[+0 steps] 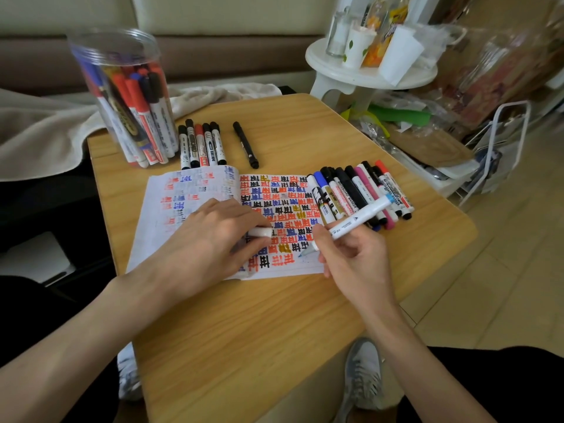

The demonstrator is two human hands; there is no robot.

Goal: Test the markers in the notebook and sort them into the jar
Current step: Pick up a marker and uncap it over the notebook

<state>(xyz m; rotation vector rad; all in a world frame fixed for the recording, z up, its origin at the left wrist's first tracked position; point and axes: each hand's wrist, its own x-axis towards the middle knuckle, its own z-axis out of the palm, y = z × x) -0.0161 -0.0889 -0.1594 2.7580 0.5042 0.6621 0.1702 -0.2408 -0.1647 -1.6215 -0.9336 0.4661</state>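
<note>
In the head view, a white marker with a pale blue end (357,222) is gripped by the right hand (355,261), with thumb and fingers curled round its barrel. The uncapped tip is set on the lower right of the open lined notebook (171,209), whose right page is almost filled with red, blue, black and gold test marks. The notebook's middle is pressed by the left hand (207,239), and a white marker cap (259,232) is pinched in its curled fingers.

The notebook is laid on a light wooden table (244,331). A clear plastic jar (128,99), part filled with upright red, blue and black markers, is stood at the far left corner. Just beside it, a row of five capped markers (201,145) is laid flat, with a single black marker (245,145) a little apart to their right. A longer row of mixed markers (360,190) is laid against the notebook's right edge, partly crossed by the held marker.

A white round stool (366,71) with bottles is seen beyond the table.
</note>
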